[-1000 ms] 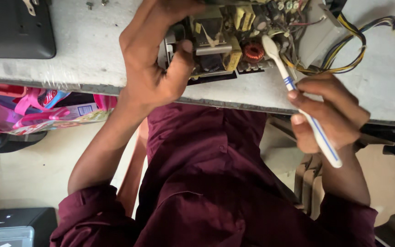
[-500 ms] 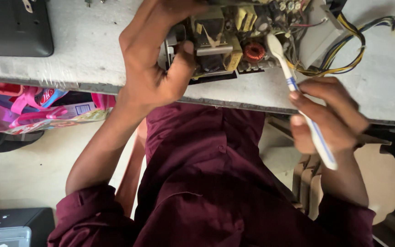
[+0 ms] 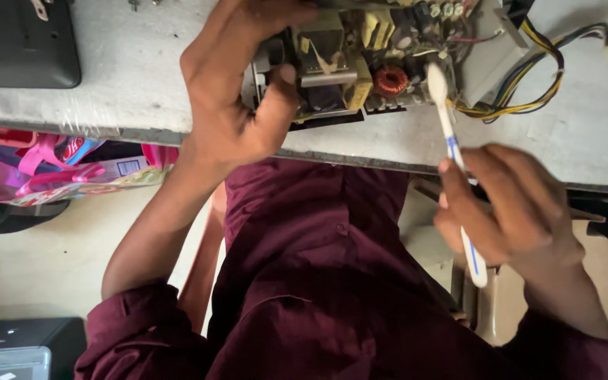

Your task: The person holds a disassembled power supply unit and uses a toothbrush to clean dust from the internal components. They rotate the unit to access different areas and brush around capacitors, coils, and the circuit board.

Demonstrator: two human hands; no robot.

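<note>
A bare power supply circuit board [image 3: 360, 67] with a yellow transformer, a copper coil and small capacitors lies at the edge of a grey worktable [image 3: 142, 84]. My left hand [image 3: 237, 91] grips the board's left end, thumb pressed on its near side. In my right hand [image 3: 508, 207] I hold a white toothbrush [image 3: 452, 151] with a blue stripe. Its head touches the board's near right edge beside the copper coil.
Yellow, black and red wires [image 3: 529, 77] trail from the board to the right across the table. A dark flat device [image 3: 19, 42] sits at the table's far left. Pink bags [image 3: 51, 169] lie under the table, and a black box [image 3: 15, 345] stands on the floor.
The toothbrush has shifted a little to the right along the board's near edge, and my right hand has dropped slightly lower. My left hand keeps its grip on the board.
</note>
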